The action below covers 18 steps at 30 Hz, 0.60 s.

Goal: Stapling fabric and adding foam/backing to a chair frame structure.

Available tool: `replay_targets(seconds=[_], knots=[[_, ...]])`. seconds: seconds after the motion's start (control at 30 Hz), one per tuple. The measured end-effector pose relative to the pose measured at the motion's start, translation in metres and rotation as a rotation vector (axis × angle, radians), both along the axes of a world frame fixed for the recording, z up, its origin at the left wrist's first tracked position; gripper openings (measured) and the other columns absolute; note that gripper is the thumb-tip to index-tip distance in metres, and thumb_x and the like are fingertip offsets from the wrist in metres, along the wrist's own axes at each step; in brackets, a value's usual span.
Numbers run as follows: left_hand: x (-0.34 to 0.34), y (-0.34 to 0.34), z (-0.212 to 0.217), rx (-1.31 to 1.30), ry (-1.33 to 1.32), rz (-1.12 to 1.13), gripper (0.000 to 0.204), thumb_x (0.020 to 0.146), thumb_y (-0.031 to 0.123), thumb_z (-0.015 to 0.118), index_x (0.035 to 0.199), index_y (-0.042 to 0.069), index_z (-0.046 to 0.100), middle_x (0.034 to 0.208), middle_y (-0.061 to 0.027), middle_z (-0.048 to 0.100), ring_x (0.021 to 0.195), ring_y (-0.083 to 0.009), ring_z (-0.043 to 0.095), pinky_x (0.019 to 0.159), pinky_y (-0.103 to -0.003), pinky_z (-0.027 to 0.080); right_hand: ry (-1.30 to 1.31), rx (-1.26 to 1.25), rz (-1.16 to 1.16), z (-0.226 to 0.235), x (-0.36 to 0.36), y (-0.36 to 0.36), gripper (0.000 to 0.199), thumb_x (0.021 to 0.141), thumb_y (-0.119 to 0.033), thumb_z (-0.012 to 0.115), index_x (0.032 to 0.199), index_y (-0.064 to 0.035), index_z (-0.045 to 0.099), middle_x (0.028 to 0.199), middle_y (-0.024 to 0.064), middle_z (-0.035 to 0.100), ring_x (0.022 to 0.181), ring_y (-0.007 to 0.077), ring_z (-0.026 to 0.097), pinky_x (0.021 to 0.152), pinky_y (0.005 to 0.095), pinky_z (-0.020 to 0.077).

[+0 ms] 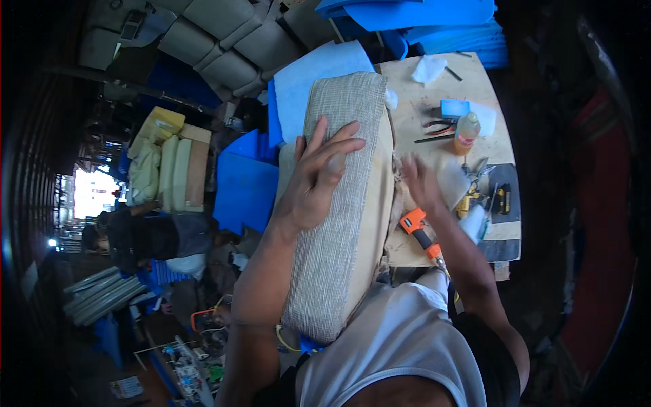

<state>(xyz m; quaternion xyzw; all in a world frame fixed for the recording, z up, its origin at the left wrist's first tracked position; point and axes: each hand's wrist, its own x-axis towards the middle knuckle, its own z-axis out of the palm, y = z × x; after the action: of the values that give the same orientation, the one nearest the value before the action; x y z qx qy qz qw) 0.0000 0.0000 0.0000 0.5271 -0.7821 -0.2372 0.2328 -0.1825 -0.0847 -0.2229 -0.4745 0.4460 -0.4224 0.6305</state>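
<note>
Two hands work the long grey cushion [342, 203], likely soft and light: left hand [315, 180] spread flat on top, right hand [420, 182] blurred, fingers' grip unclear.

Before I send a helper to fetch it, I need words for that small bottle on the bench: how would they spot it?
Start at the plywood bench right of the grey fabric cushion. Near its far right side, the bottle stands upright beside red-handled pliers, just before a blue pad. It alone is clear with amber liquid.
</note>
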Motion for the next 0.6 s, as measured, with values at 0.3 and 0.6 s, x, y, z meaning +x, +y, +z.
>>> replay_targets(seconds=[0.3, 0.6], knots=[[0.091, -0.116, -0.071, -0.127, 0.389, 0.265, 0.063, 0.106, 0.05, 0.03, 0.134, -0.001, 0.054, 0.138, -0.0156, 0.055, 0.135, -0.0283, 0.045, 0.115, -0.039, 0.03, 0.19, 0.041, -0.11, 0.167, 0.038, -0.066, 0.057, 0.092, -0.042, 0.064, 0.117, 0.0097, 0.057, 0.1, 0.0156, 0.059, 0.088, 0.0269, 0.057, 0.063, 0.0435, 0.0497], [0.074, -0.207, -0.104, 0.599, 1.164, -0.181, 0.084, 0.096, 0.072, 0.026, 0.144, 0.004, 0.037, 0.129, -0.0189, 0.06, 0.115, -0.0286, 0.062, 0.098, -0.042, 0.051, 0.486, 0.006, -0.515, 0.146, 0.06, -0.099, 0.058, 0.097, -0.045, 0.052, 0.11, 0.0102, 0.065, 0.11, 0.0294, 0.066, 0.105, 0.0365, 0.065, 0.087, 0.0438, 0.0484]])
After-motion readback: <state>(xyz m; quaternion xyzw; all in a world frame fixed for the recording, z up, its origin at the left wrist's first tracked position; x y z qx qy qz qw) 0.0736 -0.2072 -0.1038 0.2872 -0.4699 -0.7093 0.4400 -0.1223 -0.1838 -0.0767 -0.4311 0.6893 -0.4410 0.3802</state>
